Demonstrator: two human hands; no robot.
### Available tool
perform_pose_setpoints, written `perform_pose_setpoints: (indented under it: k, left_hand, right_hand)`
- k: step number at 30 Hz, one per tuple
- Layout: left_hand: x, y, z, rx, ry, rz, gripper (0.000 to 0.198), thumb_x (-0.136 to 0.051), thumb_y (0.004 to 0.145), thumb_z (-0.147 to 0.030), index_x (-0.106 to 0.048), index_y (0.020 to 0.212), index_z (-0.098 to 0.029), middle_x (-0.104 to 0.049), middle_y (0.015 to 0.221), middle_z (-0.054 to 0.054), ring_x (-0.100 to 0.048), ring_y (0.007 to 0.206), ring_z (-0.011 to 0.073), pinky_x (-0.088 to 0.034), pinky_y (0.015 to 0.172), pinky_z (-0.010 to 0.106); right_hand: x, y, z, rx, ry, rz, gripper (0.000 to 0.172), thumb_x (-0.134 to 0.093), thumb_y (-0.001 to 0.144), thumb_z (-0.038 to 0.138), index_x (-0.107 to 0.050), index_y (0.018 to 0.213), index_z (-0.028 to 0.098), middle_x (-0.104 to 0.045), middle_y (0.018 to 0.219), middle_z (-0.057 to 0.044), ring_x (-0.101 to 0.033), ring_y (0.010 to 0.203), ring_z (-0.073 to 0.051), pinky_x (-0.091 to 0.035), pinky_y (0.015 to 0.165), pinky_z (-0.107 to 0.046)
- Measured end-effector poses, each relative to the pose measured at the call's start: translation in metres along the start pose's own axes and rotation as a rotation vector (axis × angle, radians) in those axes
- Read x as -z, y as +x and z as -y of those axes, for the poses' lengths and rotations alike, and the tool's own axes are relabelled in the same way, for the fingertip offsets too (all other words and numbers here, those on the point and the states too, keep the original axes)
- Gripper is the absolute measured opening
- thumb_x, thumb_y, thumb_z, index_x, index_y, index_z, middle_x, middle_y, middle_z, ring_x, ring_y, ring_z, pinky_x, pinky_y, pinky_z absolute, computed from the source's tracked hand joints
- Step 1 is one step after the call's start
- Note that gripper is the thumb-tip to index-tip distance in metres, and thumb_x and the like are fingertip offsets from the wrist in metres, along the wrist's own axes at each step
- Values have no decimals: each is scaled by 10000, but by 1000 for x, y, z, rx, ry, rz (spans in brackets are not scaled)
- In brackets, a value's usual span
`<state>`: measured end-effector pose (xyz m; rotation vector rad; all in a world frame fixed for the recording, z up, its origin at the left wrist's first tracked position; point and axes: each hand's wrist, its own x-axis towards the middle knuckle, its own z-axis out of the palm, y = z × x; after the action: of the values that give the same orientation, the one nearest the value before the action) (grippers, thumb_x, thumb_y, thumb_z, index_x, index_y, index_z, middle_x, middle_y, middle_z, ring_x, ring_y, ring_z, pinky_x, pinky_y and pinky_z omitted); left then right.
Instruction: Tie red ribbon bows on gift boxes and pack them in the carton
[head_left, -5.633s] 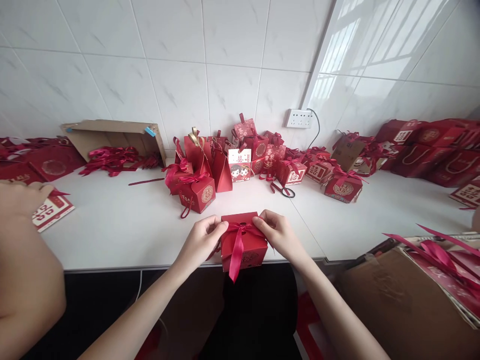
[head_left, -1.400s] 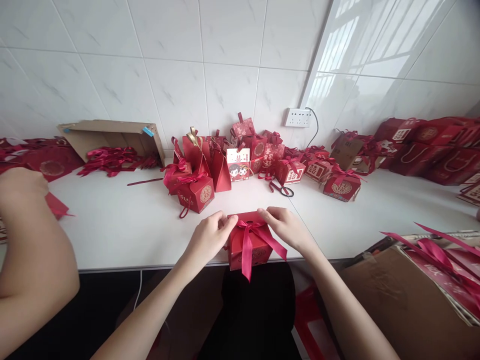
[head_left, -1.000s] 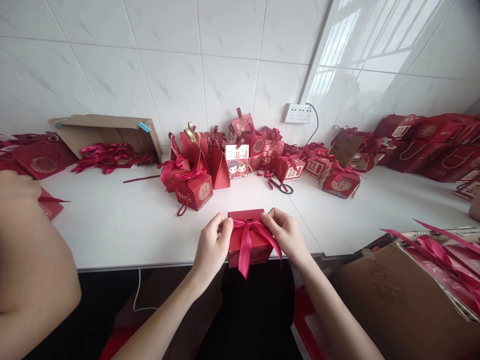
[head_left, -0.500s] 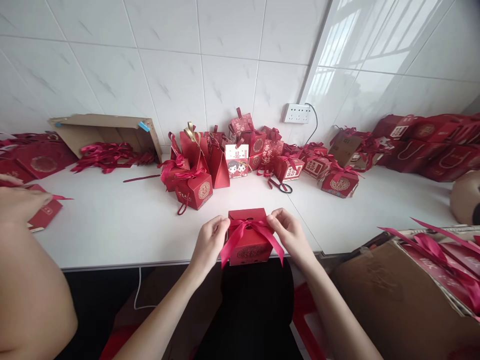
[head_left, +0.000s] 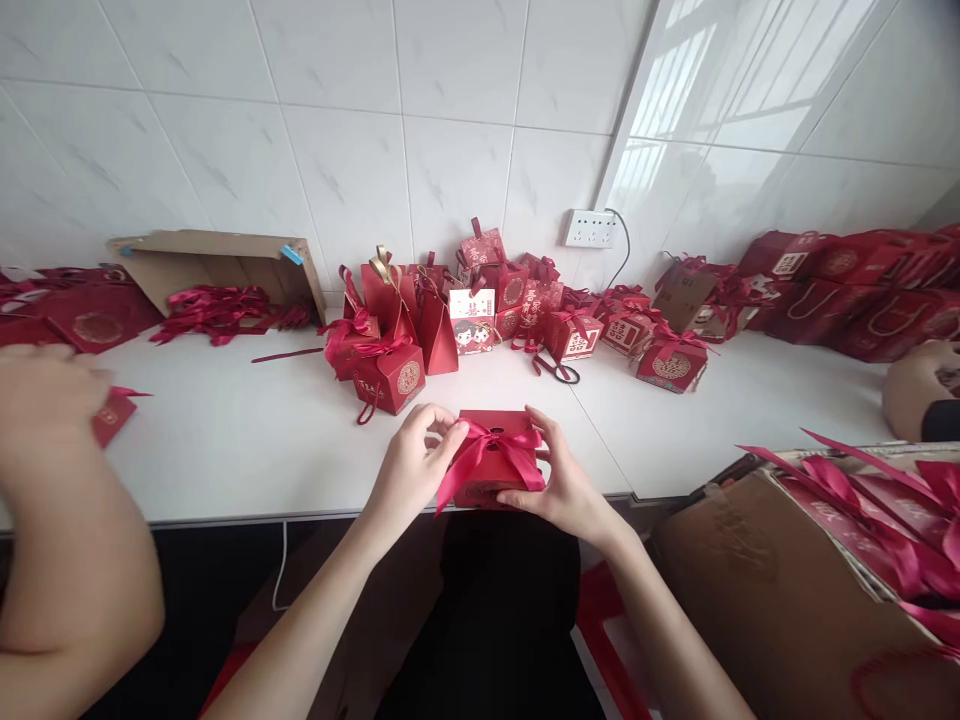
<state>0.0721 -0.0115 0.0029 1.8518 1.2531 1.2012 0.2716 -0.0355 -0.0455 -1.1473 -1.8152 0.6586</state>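
A red gift box [head_left: 487,417] sits at the table's front edge, right before me. A crimson ribbon [head_left: 472,463] is tied in a bow across its top, with tails hanging down the front. My left hand [head_left: 414,458] pinches the bow's left side between thumb and finger. My right hand [head_left: 564,487] grips the right side of the box, fingers at the back corner and thumb on the front near a ribbon tail.
Decorated red boxes [head_left: 390,378] and scissors [head_left: 562,371] lie beyond. A cardboard box [head_left: 217,243] with loose ribbons stands back left. At right is a large carton [head_left: 720,560] of ribboned boxes. A co-worker's arm [head_left: 67,520] is at left; another person's hand [head_left: 919,385] is far right.
My right hand has gone from pinching the bow's right side to gripping the box's right side. My left hand still holds the ribbon. The co-worker's hand at left has moved.
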Motion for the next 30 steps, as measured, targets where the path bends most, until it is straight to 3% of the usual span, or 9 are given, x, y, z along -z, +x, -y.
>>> perform_pose_setpoints:
  k: [3, 5, 9, 13, 19, 25, 30]
  left_hand:
    - [-1, -6, -17, -193, 48, -74, 185, -553, 846, -325, -515, 721, -193, -609, 719, -16, -603, 688, 122, -478, 640, 223]
    - [-8, -13, -30, -395, 108, -117, 144, -559, 856, -251, -512, 734, -192, -594, 689, -27, -589, 656, 106, -479, 630, 210]
    - [-32, -31, -49, -834, 212, -195, 107, -603, 818, -103, -525, 813, -177, -588, 692, -14, -554, 641, 107, -469, 630, 234]
    - [-58, -50, -62, -1101, 191, -181, 190, -639, 748, -4, -572, 865, -138, -619, 698, 11, -547, 637, 120, -443, 643, 283]
    - [-79, -73, -88, -1210, 19, -147, 134, -584, 793, -18, -616, 886, -108, -654, 738, 36, -560, 630, 115, -437, 694, 325]
    - [-82, -96, -116, -1239, -95, -131, 101, -621, 779, -29, -626, 842, -107, -672, 738, 23, -593, 619, 103, -474, 723, 338]
    - [-84, -111, -126, -1241, -161, -99, 98, -620, 787, -46, -635, 839, -128, -686, 730, 8, -620, 613, 92, -506, 724, 324]
  right_hand:
    - [-5, -9, 7, 70, -103, -139, 913, -750, 709, 360, -179, 1420, 295, -336, 1373, -133, -416, 1282, -286, -418, 1032, -504]
    - [-6, -17, 12, 128, -147, -253, 900, -748, 713, 345, -191, 1419, 296, -351, 1356, -134, -413, 1284, -292, -435, 1016, -502]
    - [0, -41, 24, 196, -207, -512, 873, -731, 730, 331, -207, 1427, 280, -380, 1345, -139, -415, 1285, -297, -481, 967, -474]
    - [14, -71, 34, 221, -301, -721, 849, -707, 747, 274, -210, 1435, 269, -396, 1364, -143, -429, 1279, -292, -496, 944, -465]
    - [35, -109, 51, 266, -344, -861, 841, -710, 734, 204, -239, 1429, 271, -368, 1406, -148, -405, 1303, -292, -456, 987, -491]
    - [46, -139, 68, 352, -400, -982, 782, -694, 763, 261, -276, 1424, 272, -365, 1412, -145, -393, 1309, -300, -432, 998, -515]
    - [52, -160, 78, 328, -512, -1017, 833, -727, 728, 262, -268, 1423, 269, -379, 1414, -161, -422, 1284, -330, -414, 991, -565]
